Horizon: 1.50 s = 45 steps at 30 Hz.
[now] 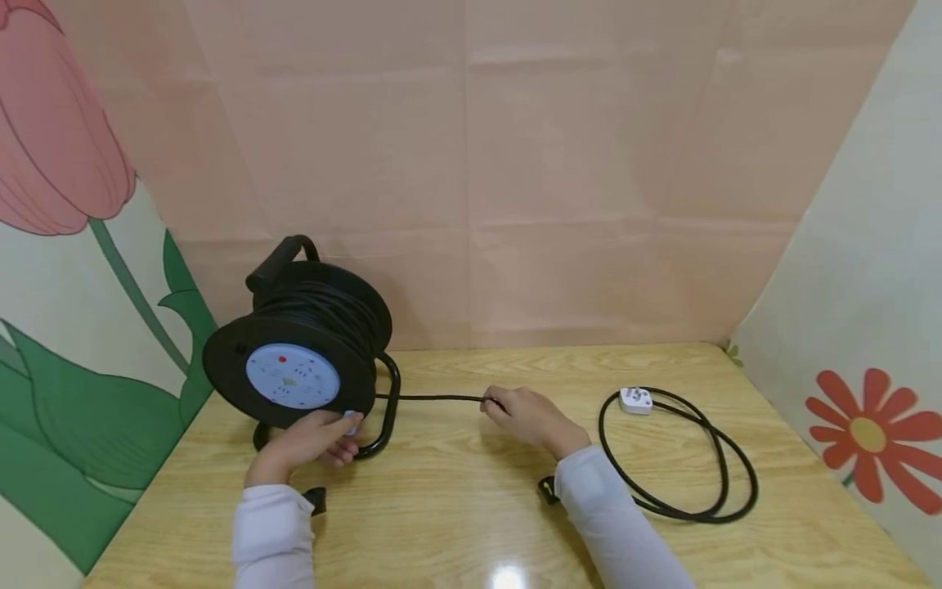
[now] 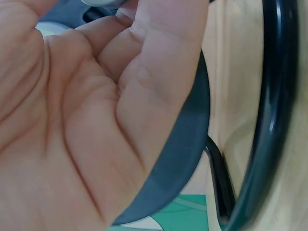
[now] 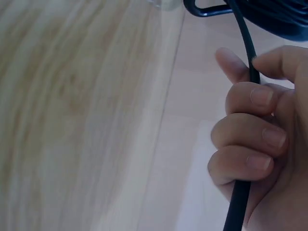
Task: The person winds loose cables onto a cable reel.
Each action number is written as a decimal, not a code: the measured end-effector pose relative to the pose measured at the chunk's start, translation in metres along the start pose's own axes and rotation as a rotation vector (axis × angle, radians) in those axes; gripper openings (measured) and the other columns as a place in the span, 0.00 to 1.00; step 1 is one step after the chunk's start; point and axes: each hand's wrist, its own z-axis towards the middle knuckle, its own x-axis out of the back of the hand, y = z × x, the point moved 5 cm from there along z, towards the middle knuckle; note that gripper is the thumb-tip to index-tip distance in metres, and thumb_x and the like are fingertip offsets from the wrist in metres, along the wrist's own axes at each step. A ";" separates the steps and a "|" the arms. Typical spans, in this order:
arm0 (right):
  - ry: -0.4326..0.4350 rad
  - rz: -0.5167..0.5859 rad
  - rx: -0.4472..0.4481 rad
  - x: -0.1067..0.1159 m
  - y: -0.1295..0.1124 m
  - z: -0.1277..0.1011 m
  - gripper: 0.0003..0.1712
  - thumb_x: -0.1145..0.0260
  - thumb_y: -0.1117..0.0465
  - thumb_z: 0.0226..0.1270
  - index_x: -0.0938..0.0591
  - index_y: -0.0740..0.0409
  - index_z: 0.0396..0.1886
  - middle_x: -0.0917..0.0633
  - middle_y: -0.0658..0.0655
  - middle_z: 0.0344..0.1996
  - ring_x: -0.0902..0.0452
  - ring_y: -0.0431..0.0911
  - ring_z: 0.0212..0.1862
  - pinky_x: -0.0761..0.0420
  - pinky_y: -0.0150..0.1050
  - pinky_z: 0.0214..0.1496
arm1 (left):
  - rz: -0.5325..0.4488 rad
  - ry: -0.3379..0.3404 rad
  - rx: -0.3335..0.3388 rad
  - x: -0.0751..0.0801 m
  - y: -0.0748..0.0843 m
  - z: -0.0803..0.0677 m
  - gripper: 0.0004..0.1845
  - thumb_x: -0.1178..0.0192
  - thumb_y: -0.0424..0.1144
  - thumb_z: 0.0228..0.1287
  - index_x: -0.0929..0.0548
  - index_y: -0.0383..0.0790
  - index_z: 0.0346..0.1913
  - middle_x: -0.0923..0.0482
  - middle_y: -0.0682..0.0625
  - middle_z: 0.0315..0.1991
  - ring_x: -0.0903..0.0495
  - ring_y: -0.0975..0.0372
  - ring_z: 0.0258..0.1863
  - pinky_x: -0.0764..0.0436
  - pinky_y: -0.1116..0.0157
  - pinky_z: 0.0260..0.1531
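Two hands: right hand (image 1: 531, 419) grips cable (image 1: 434, 398), left hand (image 1: 318, 440) seemingly holds reel (image 1: 294, 360)

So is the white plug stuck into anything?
No. The white plug lies loose on the table, at the end of the looped black cable.

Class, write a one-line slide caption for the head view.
Left hand grips the cable reel knob; right hand holds its black cable on the table.
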 end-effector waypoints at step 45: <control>0.159 -0.244 -0.022 0.082 0.058 -0.101 0.17 0.45 0.40 0.77 0.21 0.44 0.33 0.27 0.40 0.18 0.38 0.36 0.17 0.33 0.34 0.23 | -0.039 0.009 0.059 0.015 -0.034 0.000 0.28 0.50 0.51 0.79 0.23 0.21 0.48 0.18 0.44 0.33 0.17 0.61 0.31 0.16 0.63 0.36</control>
